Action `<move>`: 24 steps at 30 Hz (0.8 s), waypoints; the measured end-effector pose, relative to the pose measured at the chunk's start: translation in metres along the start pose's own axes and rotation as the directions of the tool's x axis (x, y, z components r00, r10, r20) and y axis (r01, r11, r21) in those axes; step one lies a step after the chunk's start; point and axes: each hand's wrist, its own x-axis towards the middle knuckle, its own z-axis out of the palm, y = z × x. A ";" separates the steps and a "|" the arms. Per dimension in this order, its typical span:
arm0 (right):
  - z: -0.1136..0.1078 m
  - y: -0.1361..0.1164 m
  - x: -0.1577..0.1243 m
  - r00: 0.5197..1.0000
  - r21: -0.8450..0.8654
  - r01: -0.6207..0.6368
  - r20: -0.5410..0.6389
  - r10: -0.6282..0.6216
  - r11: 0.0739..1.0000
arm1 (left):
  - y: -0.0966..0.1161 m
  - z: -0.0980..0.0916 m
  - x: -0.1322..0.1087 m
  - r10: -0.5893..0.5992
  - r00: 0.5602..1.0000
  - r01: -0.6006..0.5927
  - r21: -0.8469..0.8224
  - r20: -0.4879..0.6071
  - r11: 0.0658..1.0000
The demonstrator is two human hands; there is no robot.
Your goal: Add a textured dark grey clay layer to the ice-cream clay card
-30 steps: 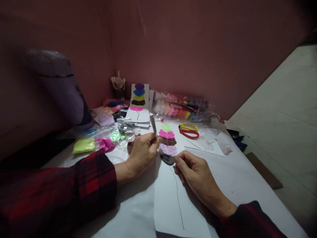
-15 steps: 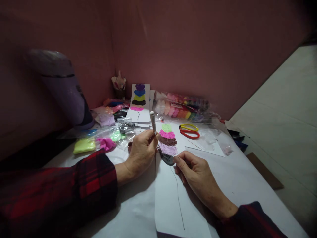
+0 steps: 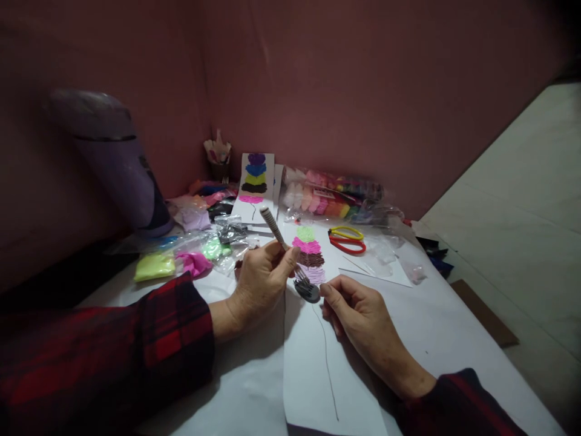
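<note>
My left hand (image 3: 261, 278) grips a fork (image 3: 273, 227) by its patterned handle, tines pointing down. The tines rest on a dark grey piece of modelling clay (image 3: 311, 295), whose upper part shows grooves. Beside the clay's right edge is my right hand (image 3: 358, 318), thumb and forefinger pinched together; whether they hold anything is hidden. Under both lies a long white card (image 3: 306, 369) with a thin drawn line. Ridged clay layers run up it: lilac (image 3: 318, 275), brown (image 3: 313, 260), pink (image 3: 306, 245) and light green (image 3: 305, 234).
Yellow-and-red-handled scissors (image 3: 347, 240) lie behind my right hand. Bagged yellow clay (image 3: 155, 267) and pink clay (image 3: 194, 264) lie left. A finished-looking layered card (image 3: 247, 209), clay packs (image 3: 331, 194), a cup of tools (image 3: 220, 166) and a tall purple container (image 3: 120, 175) stand behind.
The fork has tilted, its handle end leaning left and its tines moving right onto the grey clay. My right fingertips have shifted slightly right, along the clay's edge.
</note>
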 end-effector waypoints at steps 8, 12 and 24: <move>0.001 -0.001 0.002 1.000 0.032 -0.004 -0.004 0.004 0.999 | 0.006 0.000 -0.004 -0.042 0.994 0.036 0.060 0.105 0.998; 0.001 -0.002 0.001 1.000 0.017 -0.001 0.001 0.001 1.000 | 0.003 0.001 -0.004 -0.088 0.986 0.082 0.046 0.143 0.996; 0.000 -0.001 0.001 1.000 -0.020 0.027 0.004 -0.027 0.999 | 0.004 -0.001 -0.005 -0.122 0.978 0.096 0.153 0.172 0.984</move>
